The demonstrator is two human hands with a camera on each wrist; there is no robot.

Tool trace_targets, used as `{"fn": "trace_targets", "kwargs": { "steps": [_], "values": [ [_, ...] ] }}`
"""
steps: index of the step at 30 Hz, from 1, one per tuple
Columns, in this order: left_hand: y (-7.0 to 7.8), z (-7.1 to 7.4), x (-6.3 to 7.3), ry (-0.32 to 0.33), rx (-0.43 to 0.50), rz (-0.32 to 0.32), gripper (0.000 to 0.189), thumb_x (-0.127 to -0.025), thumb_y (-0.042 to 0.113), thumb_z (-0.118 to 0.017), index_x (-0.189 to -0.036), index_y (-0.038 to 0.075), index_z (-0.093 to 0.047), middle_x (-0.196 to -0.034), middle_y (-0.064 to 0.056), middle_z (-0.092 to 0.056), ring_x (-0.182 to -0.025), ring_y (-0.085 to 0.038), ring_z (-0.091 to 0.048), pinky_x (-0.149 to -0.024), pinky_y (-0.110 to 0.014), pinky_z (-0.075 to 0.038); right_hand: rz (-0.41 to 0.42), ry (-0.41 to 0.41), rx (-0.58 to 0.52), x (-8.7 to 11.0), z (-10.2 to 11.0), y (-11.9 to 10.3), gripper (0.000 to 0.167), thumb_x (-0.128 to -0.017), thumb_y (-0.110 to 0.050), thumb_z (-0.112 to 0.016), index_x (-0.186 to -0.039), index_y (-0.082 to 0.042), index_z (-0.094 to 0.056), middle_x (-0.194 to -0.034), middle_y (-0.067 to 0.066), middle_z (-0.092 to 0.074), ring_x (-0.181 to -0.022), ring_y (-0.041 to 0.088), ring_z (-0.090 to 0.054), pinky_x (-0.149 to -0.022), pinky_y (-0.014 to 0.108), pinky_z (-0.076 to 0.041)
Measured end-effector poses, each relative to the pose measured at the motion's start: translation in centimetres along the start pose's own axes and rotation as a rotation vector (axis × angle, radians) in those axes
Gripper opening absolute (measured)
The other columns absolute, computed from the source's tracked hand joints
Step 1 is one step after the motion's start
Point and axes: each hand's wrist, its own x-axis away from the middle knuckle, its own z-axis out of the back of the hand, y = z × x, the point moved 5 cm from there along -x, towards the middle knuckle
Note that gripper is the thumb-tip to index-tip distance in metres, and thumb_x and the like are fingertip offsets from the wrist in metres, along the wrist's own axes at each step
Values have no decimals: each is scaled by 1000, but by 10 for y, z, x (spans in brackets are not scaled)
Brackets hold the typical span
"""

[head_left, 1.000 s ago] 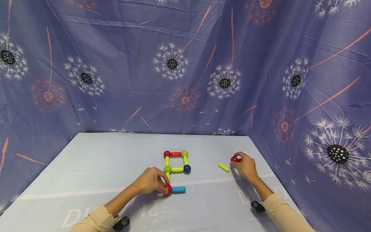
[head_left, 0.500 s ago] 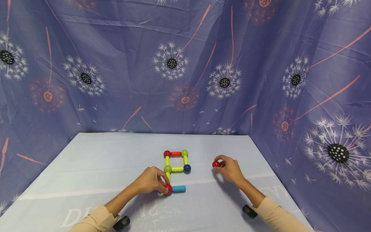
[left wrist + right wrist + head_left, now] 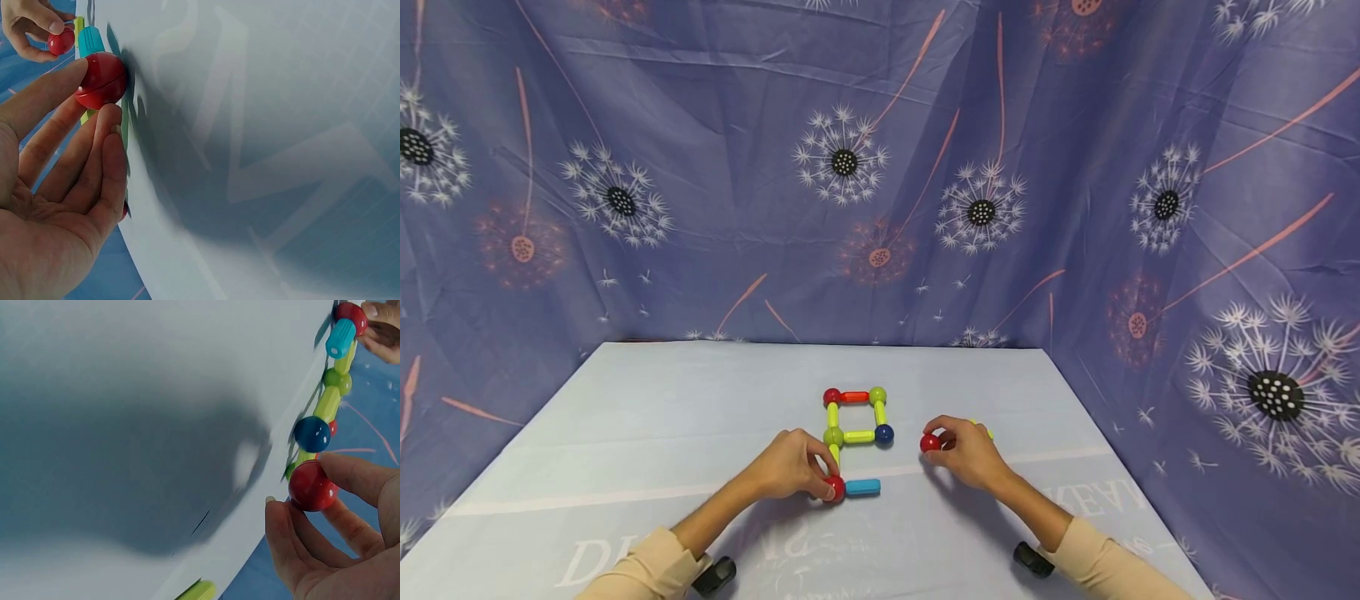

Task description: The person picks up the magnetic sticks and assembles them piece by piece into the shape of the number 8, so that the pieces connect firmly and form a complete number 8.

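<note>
My left hand (image 3: 795, 467) pinches a red ball (image 3: 103, 80) at the near corner of a figure made of balls and short rods. From that ball a blue rod (image 3: 862, 487) points right, and a yellow-green rod (image 3: 835, 455), partly behind the fingers, runs back to a green ball (image 3: 833, 437). Beyond it stands a square of rods with a dark blue ball (image 3: 883, 434), another green ball (image 3: 877, 396) and a red ball at the far left. My right hand (image 3: 972, 454) holds a separate red ball (image 3: 313, 485) between thumb and fingertips, right of the figure and apart from it.
A loose yellow-green rod (image 3: 197, 591) lies on the table, mostly hidden behind my right hand in the head view. The white-covered table (image 3: 700, 392) meets a purple dandelion-print cloth (image 3: 737, 208) at the back and the right side.
My right hand has carried its red ball leftward and nearer to me, past the loose yellow-green rod and toward the figure. My left hand stays on its ball.
</note>
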Motion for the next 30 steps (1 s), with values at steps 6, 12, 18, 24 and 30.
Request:
{"fn": "trace_targets", "kwargs": {
  "steps": [6, 12, 18, 24, 30],
  "values": [
    [1, 0, 0, -5, -1, -1, 20, -71, 5, -90, -86, 9, -78, -72, -2, -76, -64, -12, -70, -56, -25, -49, 15, -66, -10, 2, -9, -7, 29, -80, -9, -83, -106, -15, -72, -89, 0, -72, -82, 13, -64, -72, 32, -52],
    [1, 0, 0, -10, 3, 1, 19, -71, 5, -90, -87, 8, -78, -72, -3, -77, -65, -12, -70, -56, -25, -49, 52, -120, -6, 5, -17, -15, 29, -81, -14, -83, -108, -14, -73, -89, -2, -72, -82, 13, -64, -73, 32, -50],
    [0, 0, -1, -8, -9, 1, 19, -72, 6, -90, -86, 8, -78, -72, -2, -76, -65, -12, -70, -57, -25, -49, 68, -173, -18, 10, -25, -20, 28, -82, -16, -82, -108, -14, -73, -90, -1, -72, -83, 14, -63, -74, 32, -49],
    [0, 0, -1, -9, -20, 3, 20, -71, 7, -90, -87, 9, -78, -72, -2, -76, -66, -12, -68, -57, -25, -48, 57, -226, -26, 14, -34, -24, 29, -81, -14, -82, -109, -15, -73, -91, -1, -72, -84, 15, -60, -76, 35, -45],
    [0, 0, -1, -4, -25, 6, 19, -71, 6, -90, -87, 9, -78, -71, -1, -76, -66, -12, -68, -57, -25, -48, 81, -240, -20, 17, -40, -27, 29, -80, -12, -82, -108, -15, -74, -89, -2, -72, -80, 11, -62, -74, 32, -47]
  ]
}}
